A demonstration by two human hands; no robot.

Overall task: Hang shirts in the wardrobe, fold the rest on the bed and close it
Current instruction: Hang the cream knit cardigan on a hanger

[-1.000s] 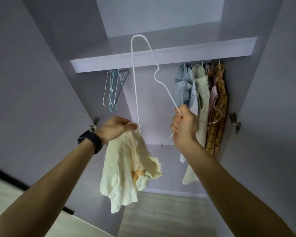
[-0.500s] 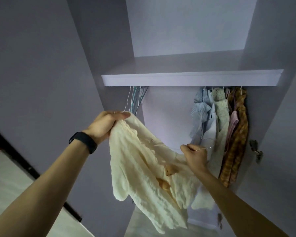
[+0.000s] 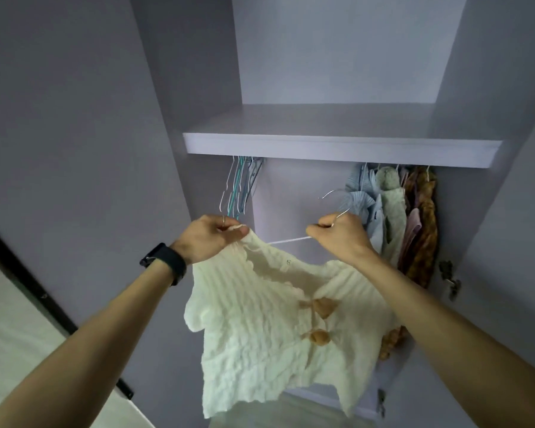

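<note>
The cream shirt [image 3: 254, 319] hangs in the air in front of the open wardrobe [image 3: 491, 88], below and between the two raised hands. The left hand [image 3: 212, 239] pinches the top edge of the shirt, thumb against curled fingers, with the fabric bunched at the fingertips. A dark watch [image 3: 164, 262] sits on that wrist.

The right hand [image 3: 340, 239] is curled round the white wire hanger [image 3: 288, 240] just under its hook, which curves up above the knuckles. One thin arm of the hanger runs leftward from this hand to the shirt's top edge, close to the left hand, where it goes out of sight behind the fabric. Whether it is already inside the neckline cannot be told.

The shirt spreads wide beneath both wrists, its crinkled front facing the camera. Two tan bows [image 3: 322, 305] lie one above the other down its middle, under the right forearm. Its lower hem dangles above the wardrobe's base.

Behind the hands, under the shelf [image 3: 337, 146], a cluster of bare hangers [image 3: 238, 189] hangs just above the left hand. A row of hung garments [image 3: 393, 211] crowds the right end, just beyond the right hand.
</note>
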